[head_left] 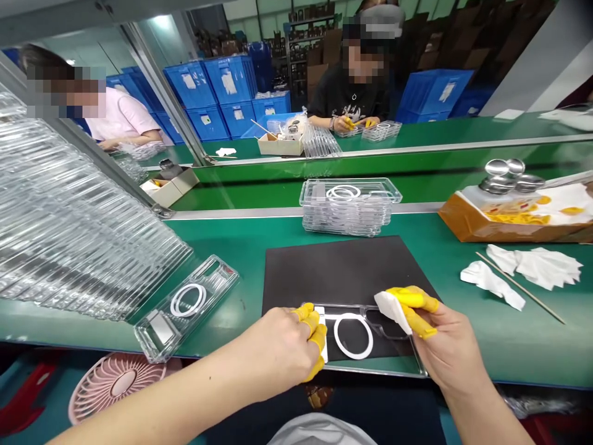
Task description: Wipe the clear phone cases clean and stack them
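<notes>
A clear phone case (365,355) with a white ring lies on the black mat (343,272) at the table's near edge. My left hand (290,349), with yellow finger cots, is closed on the case's left end and holds it down. My right hand (435,334), also in yellow cots, pinches a small white wipe (391,307) over the case's right end, near the camera cutout.
A long row of clear cases (69,235) fills the left, with one case (185,306) lying loose beside it. A stack of cases (349,207) stands behind the mat. A cardboard tray (467,225), white wipes (532,266) and a thin stick (519,287) lie at right. Two people work across the belt.
</notes>
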The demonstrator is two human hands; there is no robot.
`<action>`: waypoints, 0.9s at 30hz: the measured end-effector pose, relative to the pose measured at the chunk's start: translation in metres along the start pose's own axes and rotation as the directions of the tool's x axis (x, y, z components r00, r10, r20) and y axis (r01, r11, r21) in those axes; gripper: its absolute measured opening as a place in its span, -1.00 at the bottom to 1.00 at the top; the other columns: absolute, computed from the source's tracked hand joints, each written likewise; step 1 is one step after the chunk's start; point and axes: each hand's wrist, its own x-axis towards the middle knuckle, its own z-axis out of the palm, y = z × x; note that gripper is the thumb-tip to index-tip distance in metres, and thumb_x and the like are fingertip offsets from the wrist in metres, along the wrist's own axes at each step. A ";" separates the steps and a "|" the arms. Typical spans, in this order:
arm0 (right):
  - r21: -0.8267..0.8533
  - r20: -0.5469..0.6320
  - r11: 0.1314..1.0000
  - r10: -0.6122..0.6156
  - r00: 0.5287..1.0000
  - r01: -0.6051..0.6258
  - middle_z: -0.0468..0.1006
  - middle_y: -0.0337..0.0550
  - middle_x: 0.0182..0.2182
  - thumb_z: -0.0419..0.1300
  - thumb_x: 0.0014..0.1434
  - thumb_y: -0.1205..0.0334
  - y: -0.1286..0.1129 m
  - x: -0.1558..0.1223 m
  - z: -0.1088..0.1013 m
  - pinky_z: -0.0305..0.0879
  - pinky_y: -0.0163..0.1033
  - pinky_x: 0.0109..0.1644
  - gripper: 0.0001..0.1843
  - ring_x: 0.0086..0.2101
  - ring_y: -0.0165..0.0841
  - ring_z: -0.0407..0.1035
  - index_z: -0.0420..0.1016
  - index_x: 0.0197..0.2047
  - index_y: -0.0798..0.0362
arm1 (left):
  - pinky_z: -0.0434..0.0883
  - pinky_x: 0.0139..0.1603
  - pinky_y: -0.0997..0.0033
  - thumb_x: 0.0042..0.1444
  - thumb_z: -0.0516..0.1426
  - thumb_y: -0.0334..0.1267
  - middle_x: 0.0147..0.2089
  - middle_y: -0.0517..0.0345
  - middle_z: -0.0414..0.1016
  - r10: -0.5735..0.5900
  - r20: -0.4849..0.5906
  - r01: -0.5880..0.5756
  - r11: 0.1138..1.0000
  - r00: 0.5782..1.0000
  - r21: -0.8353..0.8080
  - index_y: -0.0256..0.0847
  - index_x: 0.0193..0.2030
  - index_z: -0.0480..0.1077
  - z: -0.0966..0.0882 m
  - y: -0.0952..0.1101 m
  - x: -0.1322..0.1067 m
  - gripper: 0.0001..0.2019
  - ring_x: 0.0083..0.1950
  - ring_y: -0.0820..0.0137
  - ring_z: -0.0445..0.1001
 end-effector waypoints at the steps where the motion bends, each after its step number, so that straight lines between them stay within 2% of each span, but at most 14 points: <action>1: -0.017 0.018 1.000 -0.005 1.000 0.005 0.58 -0.22 -0.29 0.49 -0.09 0.17 0.002 0.000 -0.001 0.47 -0.34 -0.18 -0.70 -0.29 -0.36 0.48 0.65 -0.22 -0.17 | 0.54 -0.18 0.27 0.30 0.01 -0.35 -0.49 0.07 0.53 0.025 0.011 -0.026 0.999 1.000 0.027 -0.28 -0.27 0.45 0.000 0.003 0.000 -0.79 -0.39 0.31 0.57; 5: -0.104 0.092 0.994 -0.009 0.996 0.019 0.57 -0.19 -0.24 0.49 -0.09 0.23 0.004 -0.002 -0.003 0.47 -0.31 -0.18 -0.66 -0.23 -0.30 0.47 0.64 -0.19 -0.17 | 0.54 -0.22 0.14 0.22 -0.04 -0.45 -0.32 -0.20 0.61 0.121 0.034 -0.125 0.984 0.992 0.127 -0.43 -0.07 0.43 -0.004 0.007 0.002 -0.73 -0.28 0.15 0.61; 7: -0.135 0.076 0.991 -0.002 0.997 0.012 0.57 -0.17 -0.22 0.48 -0.08 0.21 0.002 -0.005 0.001 0.47 -0.26 -0.14 -0.68 -0.19 -0.27 0.46 0.64 -0.19 -0.15 | 0.55 -0.33 0.20 0.23 -0.06 -0.44 -0.32 -0.23 0.62 0.132 0.003 -0.132 0.985 0.991 0.109 -0.50 0.02 0.39 -0.006 0.000 0.003 -0.69 -0.33 0.15 0.61; 9: -0.148 0.047 0.989 0.008 0.999 -0.001 0.56 -0.15 -0.21 0.46 -0.05 0.18 0.000 -0.008 0.006 0.47 -0.21 -0.08 -0.71 -0.15 -0.24 0.45 0.64 -0.20 -0.13 | 0.52 -0.47 0.33 0.31 -0.08 -0.38 -0.43 -0.06 0.60 0.020 -0.045 -0.019 1.000 0.999 0.003 -0.48 0.09 0.34 -0.008 -0.010 0.004 -0.67 -0.48 0.25 0.59; 11: -0.154 0.037 0.988 0.016 0.999 -0.010 0.56 -0.14 -0.21 0.45 -0.03 0.15 -0.002 -0.010 0.009 0.45 -0.19 -0.04 -0.74 -0.11 -0.22 0.43 0.63 -0.20 -0.12 | 0.53 -0.46 0.43 0.39 -0.10 -0.27 -0.46 0.11 0.60 -0.164 -0.077 0.146 0.969 0.983 -0.200 -0.37 0.17 0.27 -0.009 -0.019 0.002 -0.67 -0.51 0.34 0.59; 13: -0.159 0.047 0.987 0.017 0.999 -0.010 0.56 -0.14 -0.22 0.44 -0.01 0.15 -0.002 -0.011 0.009 0.44 -0.18 -0.02 -0.75 -0.08 -0.21 0.42 0.63 -0.20 -0.11 | 0.57 -0.30 0.45 0.40 -0.05 -0.14 -0.30 0.12 0.64 -0.305 -0.166 0.231 0.904 0.938 -0.359 -0.25 0.19 0.23 -0.007 -0.018 -0.003 -0.67 -0.34 0.37 0.64; 15: -0.162 0.060 0.987 0.009 0.998 0.000 0.57 -0.15 -0.22 0.44 0.00 0.17 0.000 -0.010 0.005 0.44 -0.20 -0.03 -0.74 -0.08 -0.22 0.42 0.63 -0.19 -0.12 | 0.57 -0.15 0.40 0.36 0.04 -0.11 -0.16 0.07 0.62 -0.412 -0.319 0.277 0.878 0.854 -0.391 -0.19 0.11 0.29 -0.003 -0.007 -0.011 -0.71 -0.17 0.34 0.63; 17: -0.161 0.088 0.987 -0.008 0.996 0.022 0.56 -0.17 -0.19 0.45 -0.03 0.22 0.003 -0.008 0.000 0.45 -0.24 -0.07 -0.70 -0.11 -0.24 0.43 0.62 -0.17 -0.14 | 0.56 -0.12 0.32 0.34 0.08 -0.18 -0.20 0.04 0.56 -0.482 -0.445 0.347 0.869 0.755 -0.353 -0.19 -0.04 0.39 0.002 0.012 -0.019 -0.83 -0.17 0.31 0.58; 18: -0.158 0.103 0.987 -0.017 0.995 0.033 0.56 -0.18 -0.19 0.46 -0.04 0.25 0.005 -0.007 -0.003 0.46 -0.26 -0.10 -0.67 -0.13 -0.26 0.44 0.62 -0.16 -0.16 | 0.55 -0.14 0.29 0.33 0.08 -0.24 -0.24 0.04 0.52 -0.495 -0.465 0.363 0.865 0.734 -0.347 -0.19 -0.10 0.42 0.006 0.022 -0.023 -0.87 -0.21 0.31 0.55; 22: -0.151 0.113 0.987 -0.037 0.993 0.054 0.57 -0.19 -0.18 0.45 -0.05 0.30 0.010 -0.004 -0.009 0.49 -0.29 -0.15 -0.61 -0.19 -0.29 0.47 0.61 -0.12 -0.18 | 0.53 -0.27 0.26 0.25 0.14 -0.38 -0.32 0.04 0.44 -0.495 -0.409 0.341 0.853 0.766 -0.394 -0.26 -0.12 0.46 0.018 0.050 -0.026 -0.90 -0.30 0.31 0.40; 27: -0.142 0.109 0.988 -0.052 0.993 0.067 0.57 -0.18 -0.18 0.46 -0.06 0.30 0.010 -0.003 -0.008 0.50 -0.29 -0.15 -0.61 -0.19 -0.28 0.48 0.62 -0.12 -0.16 | 0.51 -0.31 0.21 0.22 0.16 -0.37 -0.32 0.04 0.45 -0.556 -0.300 0.405 0.801 0.775 -0.440 -0.23 -0.16 0.47 0.022 0.054 -0.017 -0.92 -0.27 0.25 0.37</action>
